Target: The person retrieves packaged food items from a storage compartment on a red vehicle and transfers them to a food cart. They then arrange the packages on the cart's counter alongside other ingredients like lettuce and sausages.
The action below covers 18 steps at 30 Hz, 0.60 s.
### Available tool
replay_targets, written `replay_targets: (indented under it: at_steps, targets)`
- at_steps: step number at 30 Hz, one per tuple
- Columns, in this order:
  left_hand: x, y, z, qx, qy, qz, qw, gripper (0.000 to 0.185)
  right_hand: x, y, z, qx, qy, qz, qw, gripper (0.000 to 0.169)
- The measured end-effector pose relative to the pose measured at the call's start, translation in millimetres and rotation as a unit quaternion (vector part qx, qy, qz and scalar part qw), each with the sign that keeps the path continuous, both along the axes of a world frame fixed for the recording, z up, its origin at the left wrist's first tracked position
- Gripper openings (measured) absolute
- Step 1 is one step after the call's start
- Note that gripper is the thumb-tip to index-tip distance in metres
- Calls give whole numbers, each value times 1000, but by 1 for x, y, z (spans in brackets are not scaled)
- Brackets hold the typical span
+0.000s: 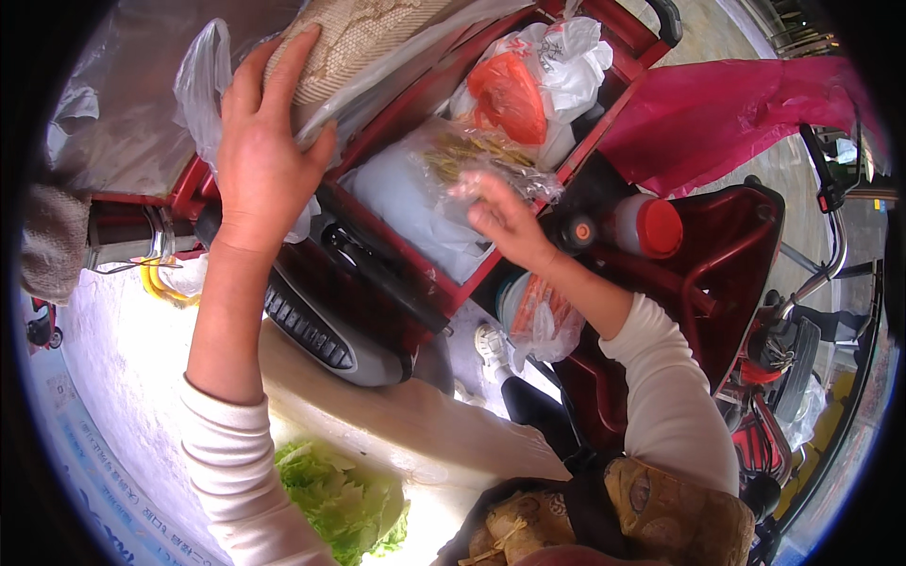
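Observation:
My left hand (pixel 265 156) lies with spread fingers on the edge of a beige patterned woven cloth (pixel 361 42) lined with clear plastic. A thin white plastic bag (pixel 204 92) hangs beside its fingers. Over the red metal cargo box, my right hand (pixel 504 219) has curled, motion-blurred fingers at a clear plastic bag (pixel 488 152) of yellowish stalks; whether it grips the bag cannot be told. Beneath that lies a pale bluish-white plastic bag (pixel 410 205). Farther back in the box sit a white plastic bag (pixel 566 64) with red print and a red plastic bag (pixel 509 95).
Leafy lettuce (pixel 333 495) lies in a pale container (pixel 396 431) below me. A red-lidded jar (pixel 658 226) and a bagged tub (pixel 538 318) stand right of the box. Magenta sheeting (pixel 715 120) and a handlebar (pixel 839 247) are at the far right.

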<state>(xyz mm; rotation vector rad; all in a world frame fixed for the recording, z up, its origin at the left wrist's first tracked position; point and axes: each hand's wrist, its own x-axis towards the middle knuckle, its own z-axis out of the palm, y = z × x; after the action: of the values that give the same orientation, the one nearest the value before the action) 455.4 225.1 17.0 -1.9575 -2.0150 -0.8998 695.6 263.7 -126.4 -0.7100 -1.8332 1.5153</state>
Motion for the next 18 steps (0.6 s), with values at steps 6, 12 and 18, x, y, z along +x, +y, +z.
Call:
replay_targets:
  at_steps: [6,12,18]
  targets:
    - [-1,1,-1,20,16,-12,1000,69,29,9,-45,255,-207,-39,944,32]
    - [2,-2,3,25,16,-17,999,68,-14,39,-32,269,-250,-46,929,31]
    - [3,-1,-2,30,6,-15,999,68,-67,81,-41,257,-594,67,759,29]
